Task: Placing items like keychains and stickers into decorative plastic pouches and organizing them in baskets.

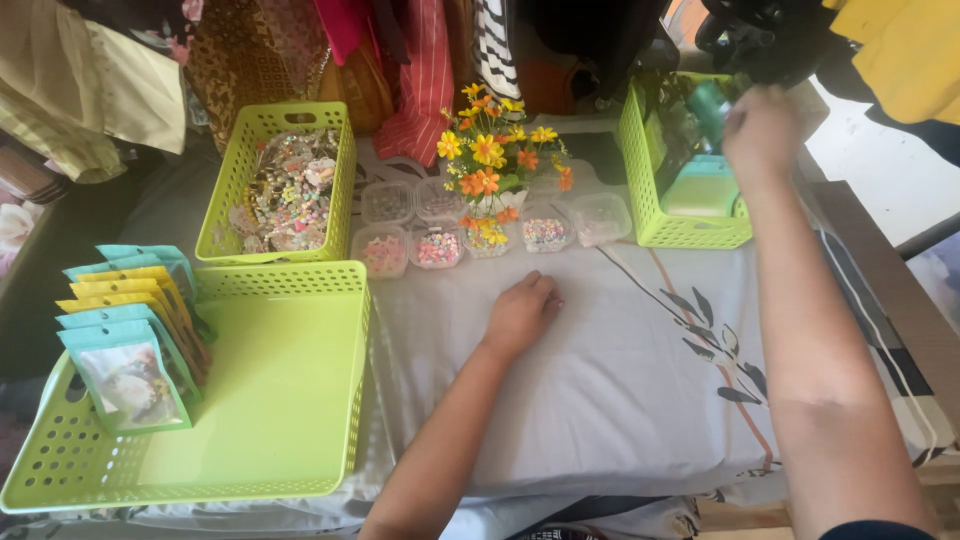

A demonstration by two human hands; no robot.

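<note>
The right hand was raised to the far right corner, above the small lime-green basket, and its grip was closed around a teal, bottle-like object held at the level of the basket's rim. The fingers were blurred, so how tightly the object was clamped could not be told, nor could its exact shape. The object was seen standing roughly upright, its long axis pointing up and away from the person, just above a pale green boxy container lodged inside the same basket.

The left hand was laid on the pale, leaf-printed cloth covering the surface, its fingers curled loosely together, knuckles up, with nothing seen to be held in it. It was placed well apart from the teal object, so the right hand was plainly the nearer one. Just beyond the left hand, a cluster of small clear tubs of beads was set around a bunch of orange and yellow artificial flowers. Further left, a basket of mixed trinkets was stood behind a wide, shallow lime-green tray, against whose left wall a row of teal and yellow pouches was leaned.
</note>
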